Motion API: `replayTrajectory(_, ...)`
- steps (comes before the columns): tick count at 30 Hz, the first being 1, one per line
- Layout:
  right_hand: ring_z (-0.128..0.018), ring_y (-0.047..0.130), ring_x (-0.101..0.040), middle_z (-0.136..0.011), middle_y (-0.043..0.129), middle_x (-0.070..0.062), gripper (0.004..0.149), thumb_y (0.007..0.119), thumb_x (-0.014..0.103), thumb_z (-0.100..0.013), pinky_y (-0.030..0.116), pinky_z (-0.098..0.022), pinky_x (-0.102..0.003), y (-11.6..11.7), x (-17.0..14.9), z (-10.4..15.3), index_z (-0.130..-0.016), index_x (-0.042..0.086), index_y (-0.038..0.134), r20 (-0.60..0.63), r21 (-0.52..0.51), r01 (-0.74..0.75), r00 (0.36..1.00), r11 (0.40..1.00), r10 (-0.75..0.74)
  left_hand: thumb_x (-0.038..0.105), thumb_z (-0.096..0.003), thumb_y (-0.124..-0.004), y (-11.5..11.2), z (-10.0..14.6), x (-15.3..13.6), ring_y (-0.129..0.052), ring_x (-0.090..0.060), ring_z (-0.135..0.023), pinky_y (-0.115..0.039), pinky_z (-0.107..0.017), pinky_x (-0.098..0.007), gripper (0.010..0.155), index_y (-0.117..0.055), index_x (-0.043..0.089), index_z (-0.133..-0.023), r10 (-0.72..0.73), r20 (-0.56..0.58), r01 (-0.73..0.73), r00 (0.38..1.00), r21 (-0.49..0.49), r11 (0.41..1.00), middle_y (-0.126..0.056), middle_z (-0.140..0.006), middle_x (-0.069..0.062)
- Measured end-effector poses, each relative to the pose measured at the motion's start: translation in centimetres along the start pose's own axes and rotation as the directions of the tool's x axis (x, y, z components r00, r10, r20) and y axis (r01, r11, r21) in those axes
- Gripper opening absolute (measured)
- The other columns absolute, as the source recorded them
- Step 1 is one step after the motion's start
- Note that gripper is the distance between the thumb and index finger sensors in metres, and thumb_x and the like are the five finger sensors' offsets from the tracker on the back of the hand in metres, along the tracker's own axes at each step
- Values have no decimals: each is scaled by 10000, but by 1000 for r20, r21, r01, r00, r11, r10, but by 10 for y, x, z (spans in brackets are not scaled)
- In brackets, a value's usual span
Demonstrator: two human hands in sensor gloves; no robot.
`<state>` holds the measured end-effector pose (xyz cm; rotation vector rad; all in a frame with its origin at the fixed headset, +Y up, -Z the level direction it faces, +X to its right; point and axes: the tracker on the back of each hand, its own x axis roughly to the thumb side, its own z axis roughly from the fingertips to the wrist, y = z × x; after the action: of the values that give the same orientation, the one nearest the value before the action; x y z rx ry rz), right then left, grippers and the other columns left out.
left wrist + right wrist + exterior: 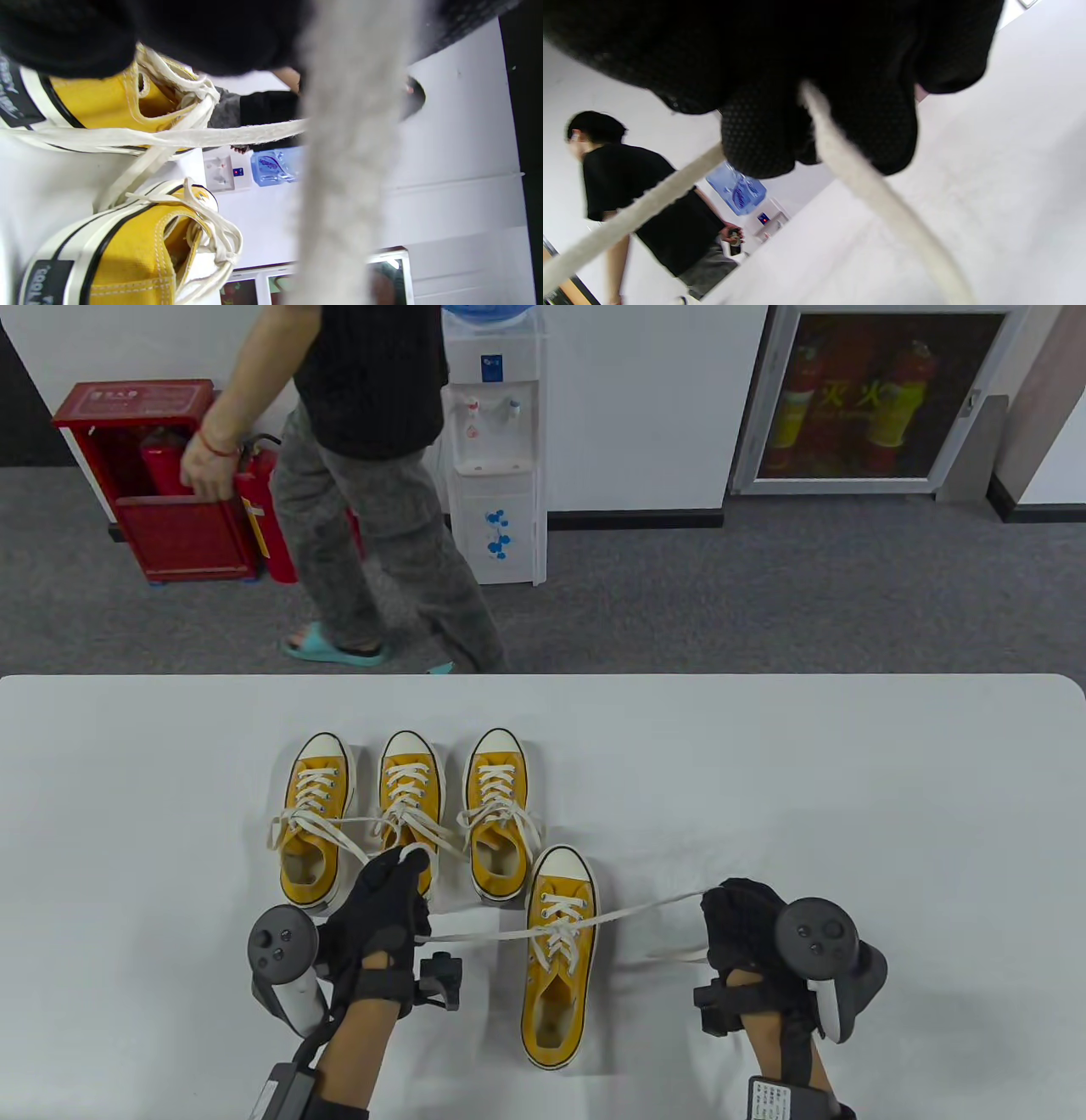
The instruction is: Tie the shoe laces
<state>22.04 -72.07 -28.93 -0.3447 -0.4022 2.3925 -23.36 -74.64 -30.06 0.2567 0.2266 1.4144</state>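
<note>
Four yellow canvas sneakers on the white bench (848,780): three in a far row, the fourth sneaker (557,954) nearer, between the hands. Left hand (377,920) pinches one lace end (475,935); right hand (747,937) is curled round the other lace end (653,906); both ends are drawn taut sideways.

Risks, judged:
- the left hand lies over the row's loose laces, so one could be caught up with the pull;
- an uneven pull could drag or turn the fourth sneaker;
- a slipping pinch would slacken the crossing.

Views: the table view alone shows both hands and the layout. Left wrist view gives two row sneakers' heels close up. Right wrist view confirms lace passing through the curled fingers (818,127).
</note>
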Motion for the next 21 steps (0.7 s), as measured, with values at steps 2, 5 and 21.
replayTrajectory(2, -488, 1091, -252, -728, 1017, -76, 401, 872, 440, -411, 766, -552, -548, -1, -3, -2, -536, 122, 1084, -26, 8, -38, 999, 999, 38, 440, -478, -801, 1, 0, 1, -979, -134, 2, -913, -234, -472, 370, -921, 299, -798, -45, -14, 45, 999, -11, 999, -1000, -182, 137)
replayTrajectory(5, -474, 1095, -243, -715, 1027, -69, 396, 870, 444, -409, 774, -549, -540, -2, -9, -5, -524, 133, 1087, -78, 48, -97, 992, 994, 101, 441, -478, -801, 3, 0, 0, -978, -133, 5, -913, -232, -470, 371, -924, 295, -796, -178, -7, 178, 984, -38, 983, -1000, -180, 139)
replayTrajectory(21, -431, 1106, -221, -661, 1061, -66, 392, 869, 448, -398, 799, -530, -521, 0, -43, -19, -473, 145, 1106, -219, 124, -278, 929, 953, 299, 443, -476, -795, 46, 0, -18, -981, -132, 5, -914, -235, -471, 386, -925, 270, -795, -350, -25, 349, 936, -45, 936, -997, -174, 141)
